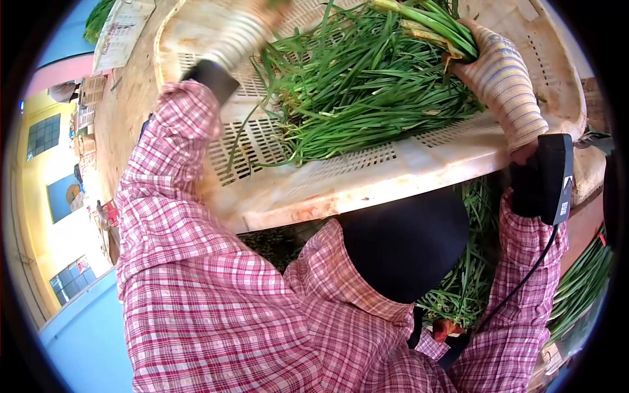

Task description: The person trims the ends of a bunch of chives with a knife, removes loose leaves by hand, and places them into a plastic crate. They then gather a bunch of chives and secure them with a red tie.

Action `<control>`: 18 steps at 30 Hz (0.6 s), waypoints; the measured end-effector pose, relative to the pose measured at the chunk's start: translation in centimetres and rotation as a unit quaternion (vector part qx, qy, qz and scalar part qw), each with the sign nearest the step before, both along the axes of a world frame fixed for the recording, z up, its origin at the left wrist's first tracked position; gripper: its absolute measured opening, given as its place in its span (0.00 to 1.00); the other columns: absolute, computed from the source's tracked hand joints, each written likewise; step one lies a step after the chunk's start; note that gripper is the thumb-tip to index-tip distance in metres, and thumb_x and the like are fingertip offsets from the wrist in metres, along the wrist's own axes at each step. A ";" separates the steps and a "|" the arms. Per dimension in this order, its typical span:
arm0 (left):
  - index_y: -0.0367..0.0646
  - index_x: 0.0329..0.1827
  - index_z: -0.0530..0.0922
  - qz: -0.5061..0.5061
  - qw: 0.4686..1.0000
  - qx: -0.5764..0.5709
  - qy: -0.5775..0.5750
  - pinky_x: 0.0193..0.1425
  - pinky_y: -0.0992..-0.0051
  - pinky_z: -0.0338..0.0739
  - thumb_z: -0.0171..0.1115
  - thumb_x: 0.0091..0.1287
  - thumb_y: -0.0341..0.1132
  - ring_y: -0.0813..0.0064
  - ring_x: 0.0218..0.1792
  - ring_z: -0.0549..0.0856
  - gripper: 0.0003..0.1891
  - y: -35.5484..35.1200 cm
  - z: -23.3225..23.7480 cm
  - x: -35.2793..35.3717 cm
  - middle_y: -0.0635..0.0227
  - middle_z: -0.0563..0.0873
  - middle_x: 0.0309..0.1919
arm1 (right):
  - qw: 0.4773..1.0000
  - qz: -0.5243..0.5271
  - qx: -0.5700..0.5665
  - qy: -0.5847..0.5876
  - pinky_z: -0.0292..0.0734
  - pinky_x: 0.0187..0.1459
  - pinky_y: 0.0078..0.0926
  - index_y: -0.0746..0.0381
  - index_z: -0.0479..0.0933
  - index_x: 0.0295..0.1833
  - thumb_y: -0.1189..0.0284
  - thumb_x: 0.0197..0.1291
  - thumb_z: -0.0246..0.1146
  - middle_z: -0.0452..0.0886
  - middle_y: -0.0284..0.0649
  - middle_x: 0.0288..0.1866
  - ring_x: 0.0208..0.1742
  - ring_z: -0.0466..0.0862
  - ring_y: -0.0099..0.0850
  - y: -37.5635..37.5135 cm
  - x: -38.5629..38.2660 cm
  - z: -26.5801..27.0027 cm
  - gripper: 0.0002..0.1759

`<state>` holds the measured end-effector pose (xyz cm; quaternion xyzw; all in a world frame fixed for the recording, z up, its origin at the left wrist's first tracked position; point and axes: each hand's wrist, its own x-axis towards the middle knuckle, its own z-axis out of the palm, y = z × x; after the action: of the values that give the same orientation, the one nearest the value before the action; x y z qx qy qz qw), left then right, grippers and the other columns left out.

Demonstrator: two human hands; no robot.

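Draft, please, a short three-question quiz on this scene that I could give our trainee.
1. Which hand grips the bunch of long green stalks?
2. True or false: many loose, slender green leaves lie inside the white perforated plastic tray.
3. The long fabric shirt sleeves are: A) plain blue; B) checked in pink and white; C) solid black.

Key:
1. The right hand.
2. True.
3. B.
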<state>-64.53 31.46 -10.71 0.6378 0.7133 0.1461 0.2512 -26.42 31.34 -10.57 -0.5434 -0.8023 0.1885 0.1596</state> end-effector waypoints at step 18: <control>0.30 0.50 0.86 -0.140 0.873 -0.440 0.158 0.51 0.61 0.84 0.81 0.46 0.51 0.57 0.46 0.90 0.35 -16.1 -14.6 1.5 0.46 0.90 0.44 | 0.999 0.006 0.005 -0.037 0.83 0.49 0.40 0.51 0.79 0.61 0.66 0.52 0.75 0.88 0.47 0.43 0.48 0.88 0.48 -0.6 -0.6 1.3 0.28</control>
<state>-63.05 15.35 -25.34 0.5690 0.6373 -0.3227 0.4073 -27.00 30.79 -9.27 -0.5441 -0.8121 0.1654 0.1311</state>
